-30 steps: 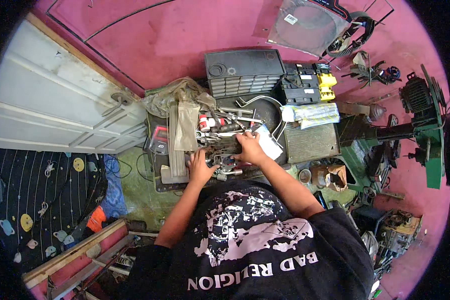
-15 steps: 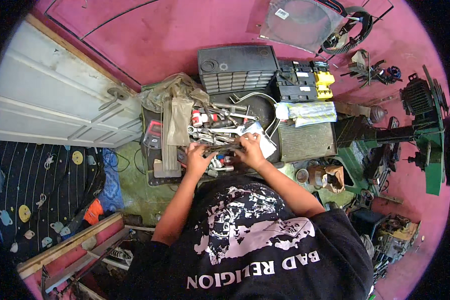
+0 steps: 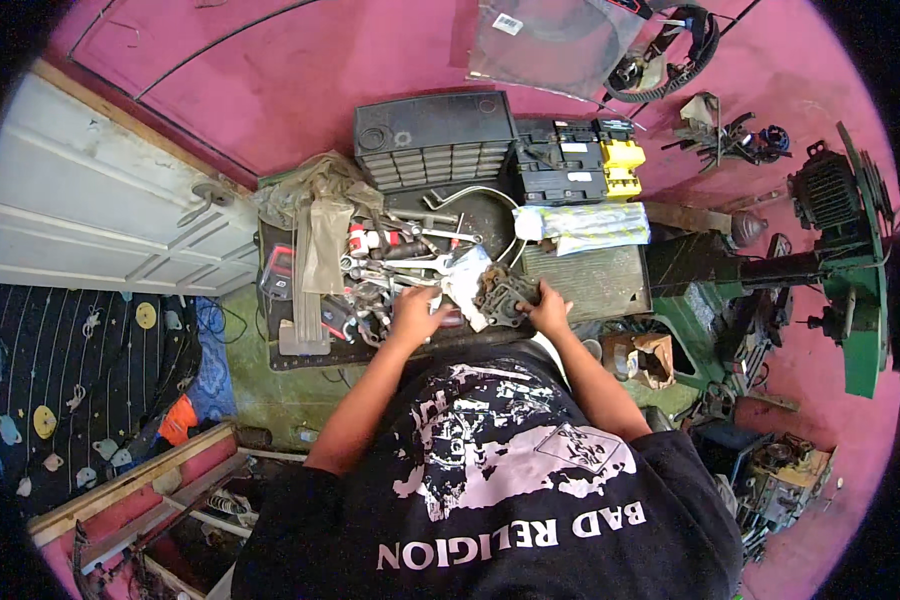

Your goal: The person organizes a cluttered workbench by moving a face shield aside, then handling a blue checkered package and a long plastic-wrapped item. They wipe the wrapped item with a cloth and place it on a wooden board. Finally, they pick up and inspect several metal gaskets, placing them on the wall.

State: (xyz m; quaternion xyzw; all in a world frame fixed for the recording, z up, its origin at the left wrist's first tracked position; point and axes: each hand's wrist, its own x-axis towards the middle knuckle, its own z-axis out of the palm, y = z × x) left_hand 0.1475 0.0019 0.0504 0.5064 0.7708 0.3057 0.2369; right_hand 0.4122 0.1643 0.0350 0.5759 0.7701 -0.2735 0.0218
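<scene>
My right hand grips the edge of a dark, greasy metal engine part with holes and an irregular outline, at the front of the workbench. The part is over a crumpled white cloth or paper. To its left, my left hand is low over a heap of wrenches and sockets. Its thumb stands apart from the fingers, and I see nothing held there. A red-handled tool shows beside that thumb.
A black drawer cabinet and black-and-yellow boxes stand at the back of the bench. A ribbed panel lies at right, beside a green drill press. Long brownish packets lie at left, near the white door.
My hands have moved apart. My right hand has shifted right with the metal part, which now shows its broad face; my left hand has come off it. The whole view has shifted slightly.
</scene>
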